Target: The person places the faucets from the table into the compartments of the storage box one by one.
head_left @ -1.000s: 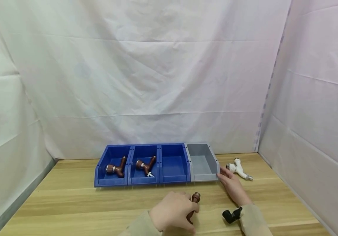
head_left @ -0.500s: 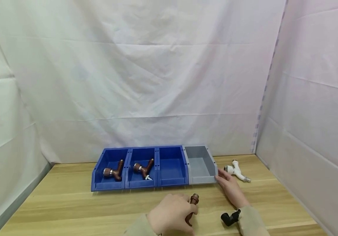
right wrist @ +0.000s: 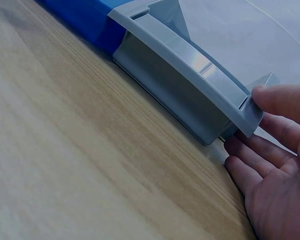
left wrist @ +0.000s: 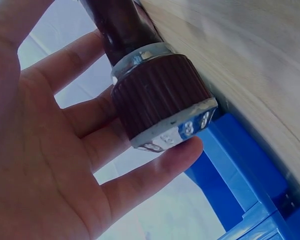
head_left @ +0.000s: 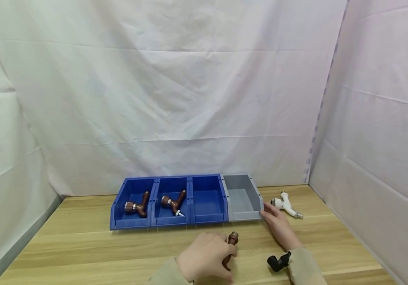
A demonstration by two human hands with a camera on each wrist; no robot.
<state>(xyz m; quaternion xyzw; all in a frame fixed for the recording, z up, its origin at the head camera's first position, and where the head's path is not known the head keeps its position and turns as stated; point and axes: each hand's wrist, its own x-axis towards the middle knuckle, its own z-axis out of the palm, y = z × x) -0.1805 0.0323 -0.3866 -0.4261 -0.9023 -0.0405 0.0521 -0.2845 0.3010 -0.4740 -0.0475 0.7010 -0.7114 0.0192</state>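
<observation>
My left hand [head_left: 205, 256] holds a dark brown tap [head_left: 232, 239] low over the table, in front of the bins. In the left wrist view its ribbed knob [left wrist: 162, 92] with a silvery end lies across the fingers, partly hiding them. My right hand [head_left: 279, 226] grips the front right corner of a grey bin [head_left: 245, 216]. The right wrist view shows the thumb on that bin's rim and the other fingers lower, beside its wall. Beyond this hand lies a white tap [head_left: 287, 206] with a metal spout end.
Three blue bins stand in a row left of the grey one. Brown taps lie in the left bin [head_left: 131, 227] and the middle bin [head_left: 170, 223]; the right blue bin [head_left: 209, 218] holds nothing. A black elbow-shaped piece [head_left: 277, 263] is beside the right sleeve. White cloth [head_left: 189, 99] hangs behind.
The head view has shifted slightly. Both hands keep nearly the same places, the left at the brown tap and the right at the grey bin's corner.
</observation>
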